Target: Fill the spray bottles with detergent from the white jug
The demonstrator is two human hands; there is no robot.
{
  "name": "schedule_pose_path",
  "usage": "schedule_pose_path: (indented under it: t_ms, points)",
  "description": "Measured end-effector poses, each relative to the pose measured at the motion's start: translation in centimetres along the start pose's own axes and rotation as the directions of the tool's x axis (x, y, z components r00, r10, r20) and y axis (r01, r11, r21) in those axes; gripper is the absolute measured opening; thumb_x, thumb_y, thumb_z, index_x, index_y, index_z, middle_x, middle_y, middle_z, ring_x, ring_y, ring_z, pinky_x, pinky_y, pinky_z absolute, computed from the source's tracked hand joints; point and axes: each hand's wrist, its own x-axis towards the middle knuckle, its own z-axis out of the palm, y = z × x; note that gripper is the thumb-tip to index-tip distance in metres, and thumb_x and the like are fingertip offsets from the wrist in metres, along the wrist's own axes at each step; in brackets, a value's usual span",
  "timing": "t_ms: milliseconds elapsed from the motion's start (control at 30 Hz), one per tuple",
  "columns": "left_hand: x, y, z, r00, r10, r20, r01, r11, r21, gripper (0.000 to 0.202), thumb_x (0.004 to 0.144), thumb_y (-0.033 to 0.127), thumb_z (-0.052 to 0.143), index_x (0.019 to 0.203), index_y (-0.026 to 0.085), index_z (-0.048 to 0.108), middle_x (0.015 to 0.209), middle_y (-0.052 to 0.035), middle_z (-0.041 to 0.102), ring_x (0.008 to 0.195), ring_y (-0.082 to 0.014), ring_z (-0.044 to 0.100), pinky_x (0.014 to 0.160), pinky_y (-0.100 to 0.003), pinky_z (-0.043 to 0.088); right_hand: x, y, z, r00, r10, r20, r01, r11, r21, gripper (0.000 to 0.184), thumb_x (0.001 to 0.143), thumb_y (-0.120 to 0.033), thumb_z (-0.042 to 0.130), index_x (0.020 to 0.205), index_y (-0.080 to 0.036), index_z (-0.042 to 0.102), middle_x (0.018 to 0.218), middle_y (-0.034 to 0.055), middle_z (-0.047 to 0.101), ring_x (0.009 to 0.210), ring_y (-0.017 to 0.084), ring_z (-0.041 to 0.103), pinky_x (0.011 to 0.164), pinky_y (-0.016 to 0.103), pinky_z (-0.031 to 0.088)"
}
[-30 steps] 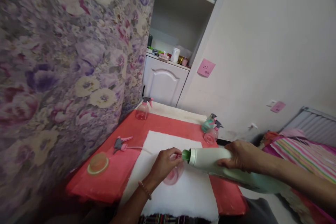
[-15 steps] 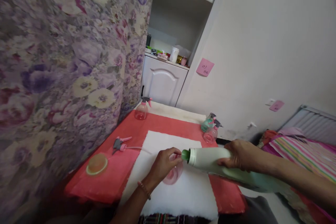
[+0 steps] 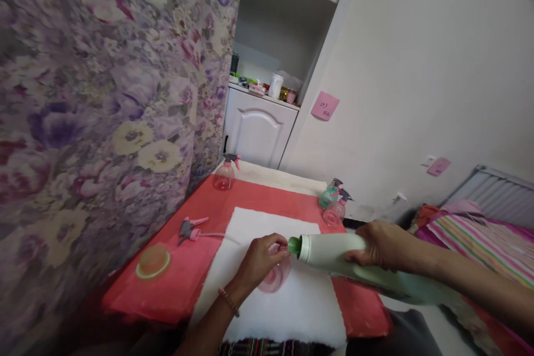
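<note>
- Red tablecloth (image 3: pixel 267 194): spread under the towel.
- White towel (image 3: pixel 308 311): flat, bearing the pink container.
- Pale-green bottle (image 3: pixel 329 250): tipped nearly level, gripped by the right hand (image 3: pixel 377 245).
- Pink spray-bottle body (image 3: pixel 277 278): below the spout (image 3: pixel 294 246), neck pinched by the left hand (image 3: pixel 262 256).
- Trigger sprayer head (image 3: pixel 188 230): lying detached, left of the towel.

Head-worn view, forward and down across tabletop (image 3: pixel 271 197)

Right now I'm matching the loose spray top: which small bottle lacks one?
The pink bottle held by the left hand; the three bottles farther back all wear spray tops.
</note>
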Motion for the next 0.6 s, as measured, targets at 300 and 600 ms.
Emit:
schedule_pose_path:
  t_ms: [300,600]
  points:
    - [0.09,0.28,-0.03,1.000,0.003,0.005,-0.003,1.000,0.003,0.015,0.074,0.024,0.060,0.085,0.021,0.070,0.088,-0.0014,0.074,0.086,-0.0200,0.066,0.079,-0.027,0.047,0.00,-0.25,-0.18,1.000,0.011,-0.003,-0.011,1.000,0.001,0.049,0.076,-0.067,0.056,0.069,-0.020,0.065,0.060,0.0037,0.064,0.050,0.016,0.058,0.046,0.025,0.036]
    - [0.06,0.23,0.03,1.000,0.003,-0.002,-0.003,1.000,0.002,0.016,0.074,0.022,0.059,0.085,0.021,0.070,0.085,-0.0011,0.073,0.085,-0.0196,0.066,0.078,-0.025,0.047,0.11,0.12,-0.02,1.000,-0.014,-0.013,0.014,1.000,-0.011,0.051,0.074,-0.071,0.056,0.069,-0.021,0.065,0.063,0.0042,0.066,0.056,0.020,0.061,0.049,0.026,0.037]
